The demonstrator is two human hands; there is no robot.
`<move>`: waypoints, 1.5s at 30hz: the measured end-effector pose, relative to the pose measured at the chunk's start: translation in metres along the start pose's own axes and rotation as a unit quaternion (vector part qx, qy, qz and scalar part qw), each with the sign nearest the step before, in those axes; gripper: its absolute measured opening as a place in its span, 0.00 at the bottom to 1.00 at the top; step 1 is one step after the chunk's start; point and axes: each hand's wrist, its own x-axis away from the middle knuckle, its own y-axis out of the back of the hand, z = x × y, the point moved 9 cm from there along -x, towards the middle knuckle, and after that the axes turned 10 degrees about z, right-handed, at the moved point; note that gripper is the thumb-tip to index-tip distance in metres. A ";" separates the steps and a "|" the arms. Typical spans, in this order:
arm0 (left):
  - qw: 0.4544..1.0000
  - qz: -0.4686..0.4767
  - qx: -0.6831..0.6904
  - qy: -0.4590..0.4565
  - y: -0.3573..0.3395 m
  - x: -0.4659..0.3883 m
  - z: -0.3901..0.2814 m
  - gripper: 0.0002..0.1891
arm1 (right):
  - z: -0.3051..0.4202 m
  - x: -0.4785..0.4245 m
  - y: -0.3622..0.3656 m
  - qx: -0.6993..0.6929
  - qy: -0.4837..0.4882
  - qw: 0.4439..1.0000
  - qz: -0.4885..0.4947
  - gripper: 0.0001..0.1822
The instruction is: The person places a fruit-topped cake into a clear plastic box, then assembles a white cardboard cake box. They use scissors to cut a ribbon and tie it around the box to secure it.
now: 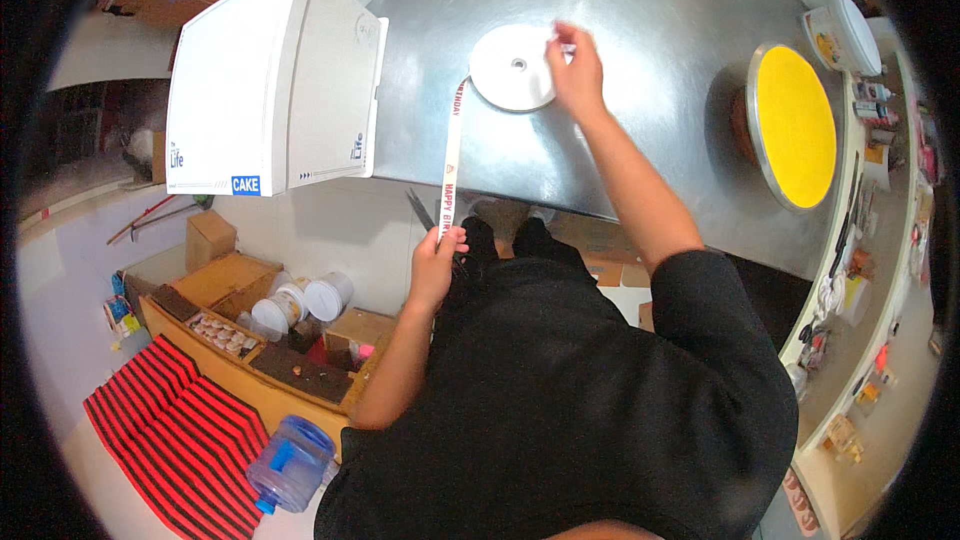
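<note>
A white ribbon spool (pixel 499 67) lies flat on the stainless steel table (pixel 652 22). From its left side a printed ribbon (pixel 453 142) runs over the table's front edge to my left hand (pixel 436 262), which pinches it between thumb and fingers. Dark scissors (pixel 421 210) stick up beside the ribbon at the same hand; how they are held is partly hidden. At the spool's right rim is my right hand (pixel 577 75), fingers bent and slightly blurred; whether it grips anything cannot be made out. Left of the spool stands a tall white cake box (pixel 330 82).
A turntable with a yellow top (pixel 796 127) stands at the right of the table, near a white lidded tub (pixel 851 37). Shelves with small items line the right side. Below left are a wooden cabinet (pixel 300 397), white buckets (pixel 328 296) and a blue water bottle (pixel 292 465).
</note>
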 end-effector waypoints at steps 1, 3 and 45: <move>1.000 -0.007 -0.014 -0.009 0.001 0.003 -0.001 0.14 | 0.024 0.029 -0.023 -0.052 -0.100 0.982 0.154 0.15; 0.999 -0.028 -0.009 -0.018 0.004 0.003 -0.004 0.14 | 0.062 0.109 -0.062 -0.120 -0.071 0.922 0.362 0.14; 0.973 -0.002 0.197 -0.120 -0.050 -0.018 -0.065 0.17 | 0.135 0.169 -0.023 -0.238 -0.003 0.913 0.331 0.14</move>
